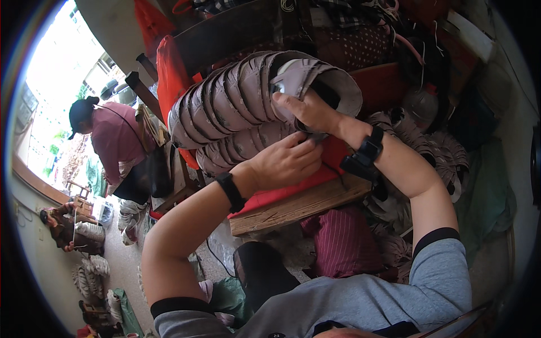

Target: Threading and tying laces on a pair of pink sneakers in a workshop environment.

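Observation:
Pinkish-grey shoe uppers (pixel 217 104), nested one into another, form a long curved row in front of me. Below it runs a second row of the same uppers (pixel 239 147). My right hand (pixel 310 112) is closed around the edge of the end upper (pixel 345 90) at the row's right end, thumb on its outer side. Under that upper, my left hand (pixel 284 162) has its fingers curled and pinched close to the lower edge. What lies between those fingertips is hidden. Both wrists wear black bands.
A red-topped bench with a thick wooden edge (pixel 304 207) stands under the uppers. More bundled uppers (pixel 414 138) and a clear plastic bottle (pixel 421 106) are at the right. A red bag (pixel 171 73) hangs behind. At left a person in pink (pixel 115 135) bends over; another person (pixel 61 225) sits farther off.

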